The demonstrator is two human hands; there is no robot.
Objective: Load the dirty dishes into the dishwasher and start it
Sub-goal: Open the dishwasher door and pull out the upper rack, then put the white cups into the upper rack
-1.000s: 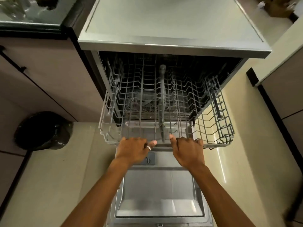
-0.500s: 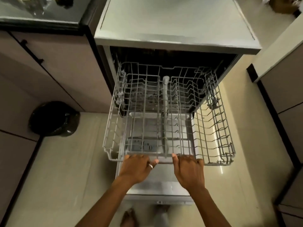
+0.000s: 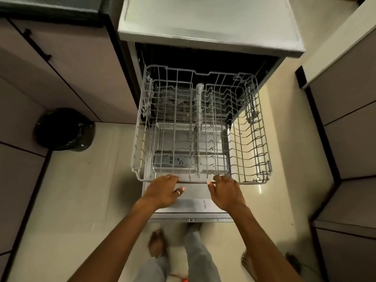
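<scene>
Before the open dishwasher [image 3: 209, 23], wire rack [image 3: 199, 119] drawn far out and level above the lowered door [image 3: 193, 208], only its back end just inside the dark tub; left hand [image 3: 162, 192] and right hand [image 3: 226, 193] both on the rack's front rail [image 3: 193, 182], set apart, a bare stretch of rail between them; left fingers [image 3: 168, 178] curled over the rail from above, holding it, ringed thumb just below; right fingers [image 3: 220, 179] hooked over the rail the same way, thumb tip against its near side; black-bagged bin [image 3: 63, 129] on the floor [image 3: 81, 190], well off to the left, beside the cabinets [image 3: 71, 68].
</scene>
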